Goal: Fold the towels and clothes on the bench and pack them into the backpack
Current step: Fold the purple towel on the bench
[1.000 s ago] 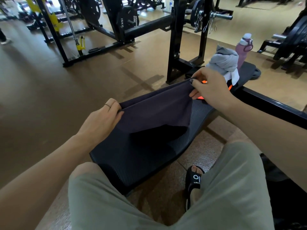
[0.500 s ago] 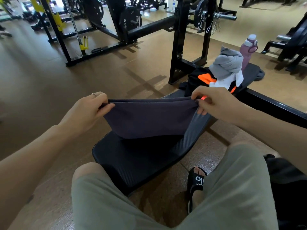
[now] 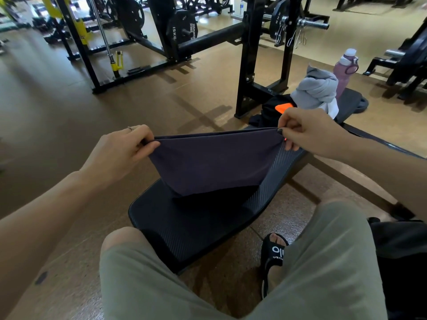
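Purple towel [image 3: 212, 165] hangs doubled over the worktop [image 3: 196, 225], left hand [image 3: 120, 151] and right hand [image 3: 307, 130] pinching its corners; clothes [image 3: 314, 88] remain unfolded, nothing visibly packed.

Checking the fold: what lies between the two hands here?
In the head view, a dark purple towel stretches between the left hand and right hand, pinched at its corners, hanging over the bench.

A pink water bottle [image 3: 343, 72] stands at the bench's far end, near a black squat rack [image 3: 249, 65].
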`<move>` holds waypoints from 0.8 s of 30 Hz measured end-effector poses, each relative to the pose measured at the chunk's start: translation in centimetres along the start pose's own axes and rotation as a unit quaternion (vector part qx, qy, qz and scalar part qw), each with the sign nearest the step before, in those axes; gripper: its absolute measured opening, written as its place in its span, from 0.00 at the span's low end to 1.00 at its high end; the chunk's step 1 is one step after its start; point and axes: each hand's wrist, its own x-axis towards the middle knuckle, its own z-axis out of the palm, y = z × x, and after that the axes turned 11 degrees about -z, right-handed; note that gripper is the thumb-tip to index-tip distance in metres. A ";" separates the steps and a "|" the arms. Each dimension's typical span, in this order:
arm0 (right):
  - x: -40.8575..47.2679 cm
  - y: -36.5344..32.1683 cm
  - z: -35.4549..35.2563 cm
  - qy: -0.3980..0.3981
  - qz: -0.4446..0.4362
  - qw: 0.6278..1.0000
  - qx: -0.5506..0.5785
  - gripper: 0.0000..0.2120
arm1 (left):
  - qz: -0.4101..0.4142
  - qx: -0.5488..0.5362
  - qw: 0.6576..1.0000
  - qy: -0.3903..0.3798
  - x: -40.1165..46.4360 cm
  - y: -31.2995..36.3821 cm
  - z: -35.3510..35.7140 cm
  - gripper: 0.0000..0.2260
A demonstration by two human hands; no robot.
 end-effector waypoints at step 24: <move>0.3 0.5 -0.4 0.000 0.039 0.999 0.025 0.05 | -0.036 -0.107 0.993 -0.039 0.2 0.6 -0.8 0.07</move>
